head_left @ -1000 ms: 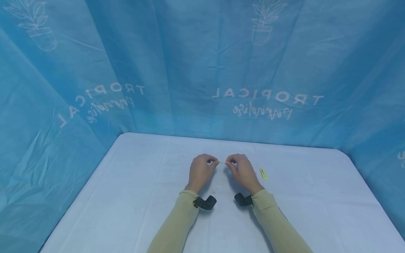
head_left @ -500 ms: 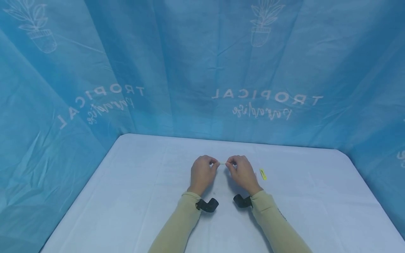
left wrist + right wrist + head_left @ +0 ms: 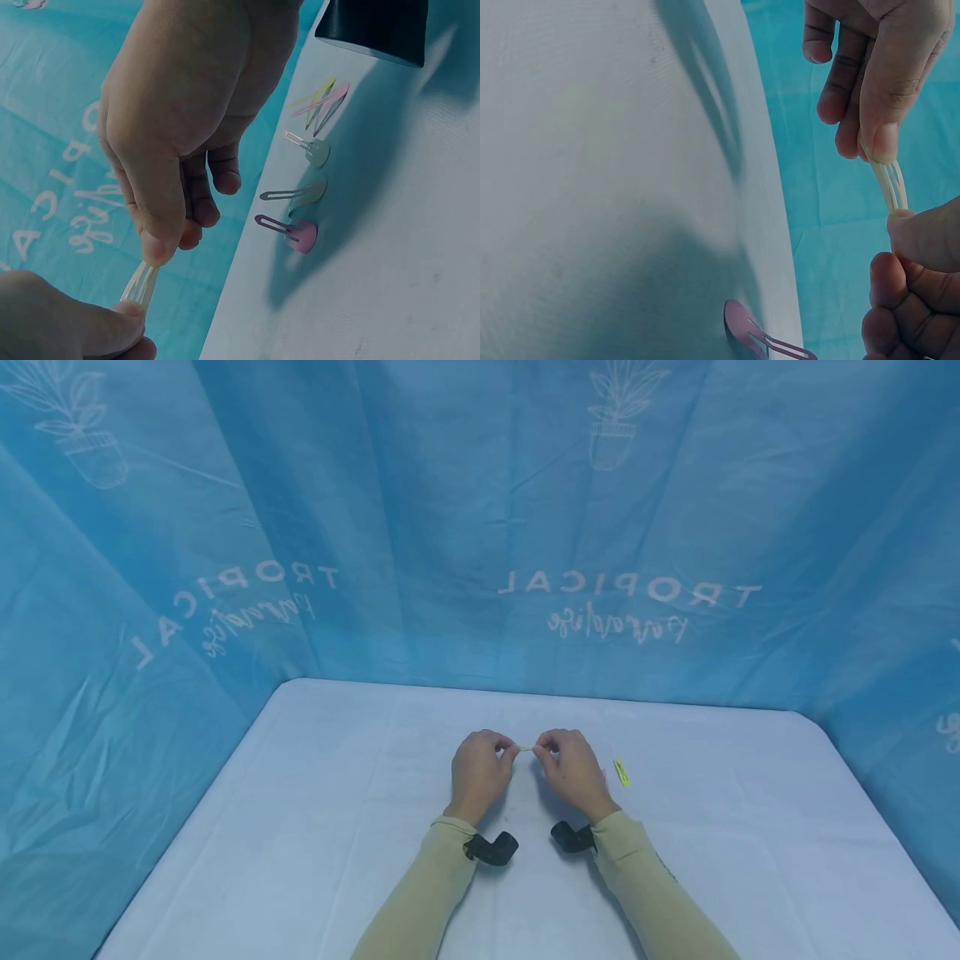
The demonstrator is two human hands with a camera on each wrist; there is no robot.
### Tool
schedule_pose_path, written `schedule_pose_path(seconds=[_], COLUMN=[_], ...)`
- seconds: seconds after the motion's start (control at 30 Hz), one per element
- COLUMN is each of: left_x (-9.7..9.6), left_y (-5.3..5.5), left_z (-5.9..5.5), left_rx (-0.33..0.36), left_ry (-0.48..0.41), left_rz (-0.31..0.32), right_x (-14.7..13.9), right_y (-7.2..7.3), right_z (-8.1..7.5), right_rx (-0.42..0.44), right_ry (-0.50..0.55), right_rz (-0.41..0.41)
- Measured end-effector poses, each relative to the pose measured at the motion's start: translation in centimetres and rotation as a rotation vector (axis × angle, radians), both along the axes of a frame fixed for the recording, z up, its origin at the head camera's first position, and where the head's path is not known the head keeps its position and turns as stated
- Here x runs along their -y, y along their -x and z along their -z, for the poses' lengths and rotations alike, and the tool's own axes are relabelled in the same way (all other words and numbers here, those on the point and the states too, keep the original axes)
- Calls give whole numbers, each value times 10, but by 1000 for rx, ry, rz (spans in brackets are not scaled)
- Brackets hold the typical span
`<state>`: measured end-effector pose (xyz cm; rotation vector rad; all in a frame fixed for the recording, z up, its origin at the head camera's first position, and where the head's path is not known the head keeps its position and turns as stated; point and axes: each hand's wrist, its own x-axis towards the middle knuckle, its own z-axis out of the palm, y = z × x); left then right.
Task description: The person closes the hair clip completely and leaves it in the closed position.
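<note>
A pale cream snap hair clip is stretched between both hands, raised over the table. My left hand pinches one end of it between thumb and fingers. The other end is pinched by my right hand, whose fingertips come close to those of the left. Only the clip's slotted middle shows, as the fingertips cover its ends. To the right of the right hand, a yellow hair clip lies on the table.
The left wrist view shows more snap clips in a row: a pink clip, a cream clip, a pale green clip, then pink and yellow ones. A blue printed curtain hangs behind the white table.
My left wrist has shifted slightly right and toward the body. Both hands keep their pinch on the hair clip throughout.
</note>
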<state>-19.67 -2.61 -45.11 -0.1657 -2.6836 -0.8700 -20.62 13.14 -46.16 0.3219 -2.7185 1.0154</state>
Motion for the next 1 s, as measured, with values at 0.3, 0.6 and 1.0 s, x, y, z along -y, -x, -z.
schedule_pose_path(seconds=[0.3,0.6,1.0], left_x=[-2,-5,-3], left_y=[-3,-3,-4], left_z=[0,0,-2], left_rx=[11,-11,2], left_ry=[-1,26,15], left_rz=[-20,-18,-3], right_x=[2,-1,-3], right_y=[0,-2,-1], right_z=[1,2,3], right_rx=[2,-7,38], right_ry=[2,20,86], right_rz=[7,24,49])
